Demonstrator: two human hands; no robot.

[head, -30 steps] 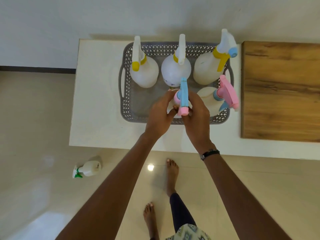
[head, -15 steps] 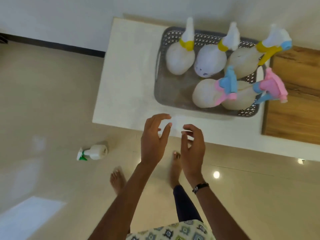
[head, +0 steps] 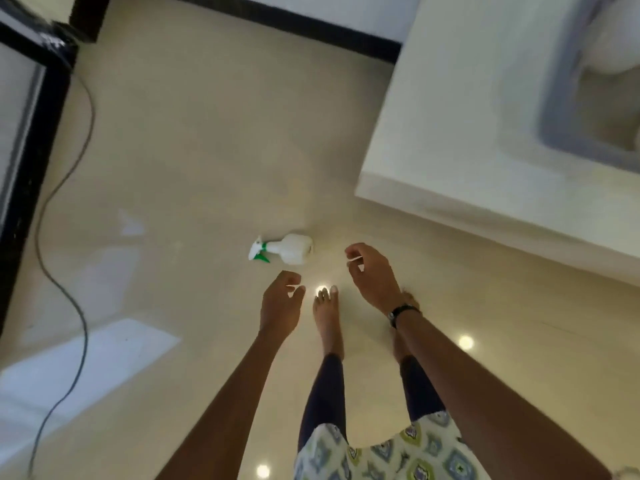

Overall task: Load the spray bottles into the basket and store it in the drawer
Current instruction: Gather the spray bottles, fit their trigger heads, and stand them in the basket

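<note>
A white spray bottle with a green trigger (head: 285,249) lies on its side on the beige floor. My left hand (head: 280,304) hovers just below and to the right of it, fingers loosely curled, holding nothing. My right hand (head: 372,277), also loosely curled and without anything in it, is to the right of the bottle. The grey basket (head: 568,109) sits on the white counter (head: 450,140) at the upper right, cut off by the frame edge. One white bottle (head: 620,39) shows inside it, blurred.
A grey cable (head: 65,216) snakes across the floor at the left beside a black-framed glass panel (head: 20,133). A black skirting strip (head: 294,22) runs along the far wall. My bare feet (head: 327,317) stand on the glossy floor below my hands.
My hands let go of the pink-and-blue bottle in the basket and withdrew. The view swung down and left to the floor, and both hands now reach toward the green-trigger bottle.
</note>
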